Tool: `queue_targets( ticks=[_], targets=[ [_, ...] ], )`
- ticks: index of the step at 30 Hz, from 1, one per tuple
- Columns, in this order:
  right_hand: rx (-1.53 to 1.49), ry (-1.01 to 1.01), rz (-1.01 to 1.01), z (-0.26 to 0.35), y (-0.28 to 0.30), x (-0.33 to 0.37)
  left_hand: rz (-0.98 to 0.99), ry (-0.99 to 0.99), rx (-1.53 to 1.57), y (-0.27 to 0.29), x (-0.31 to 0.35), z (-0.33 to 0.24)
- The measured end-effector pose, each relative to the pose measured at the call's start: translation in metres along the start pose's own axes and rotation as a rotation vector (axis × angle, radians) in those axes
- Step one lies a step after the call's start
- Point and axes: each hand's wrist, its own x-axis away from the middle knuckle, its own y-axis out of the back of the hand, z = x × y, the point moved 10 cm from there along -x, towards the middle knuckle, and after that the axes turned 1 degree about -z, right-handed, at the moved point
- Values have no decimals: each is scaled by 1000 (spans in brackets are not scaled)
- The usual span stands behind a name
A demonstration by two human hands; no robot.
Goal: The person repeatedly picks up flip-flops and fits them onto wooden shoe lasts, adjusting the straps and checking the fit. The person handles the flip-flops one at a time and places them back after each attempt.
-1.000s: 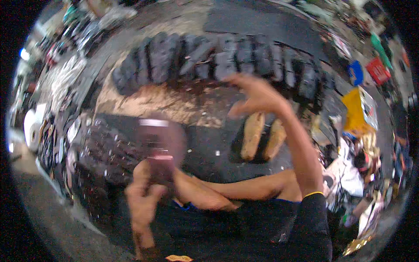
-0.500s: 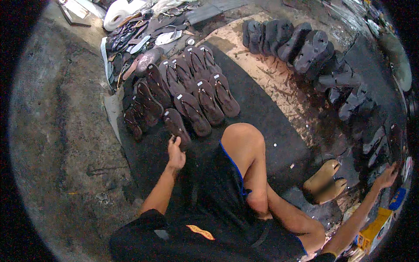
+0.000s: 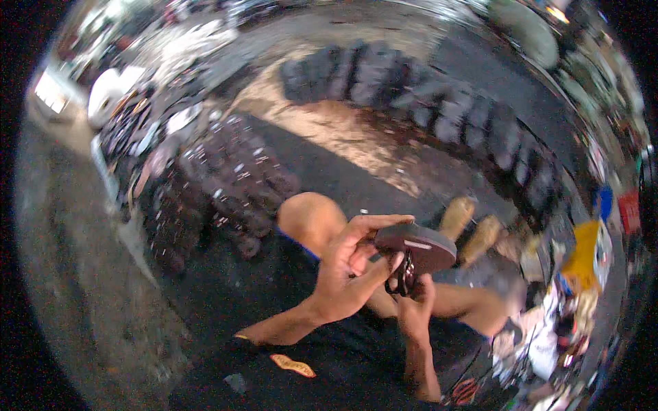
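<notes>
The left hand [image 3: 346, 272] and right hand [image 3: 417, 305] have come together at a dark sandal [image 3: 432, 253], right of the knee [image 3: 310, 214]. The left pinches its edge; I cannot tell what the right pinches. The thin, shiny strap [image 3: 409, 270] looks already in; what is left, I cannot tell. The sandal is flat and round-ended. Blurry sandals [image 3: 233, 168] lie left of the knee, smooth tan foot shapes [image 3: 456, 218] right.

Dim and grainy, motion-blurred, with edges bent and black-rimmed
</notes>
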Motion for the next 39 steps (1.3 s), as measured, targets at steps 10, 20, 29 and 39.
queue_targets(
  ticks=[10, 20, 29, 39],
  targets=[
    [467, 667, 4, 212, 33, 31, 374, -465, -643, -84, 7, -22],
    [382, 425, -147, 198, 44, 30, 583, -320, -595, -95, 10, 16],
    [74, 146, -283, 112, 112, -54, 223, 11, -709, -20, -30, 68],
    [160, -44, -727, -58, 226, -126, -84, 403, 695, 52, -101, 97]
  ],
)
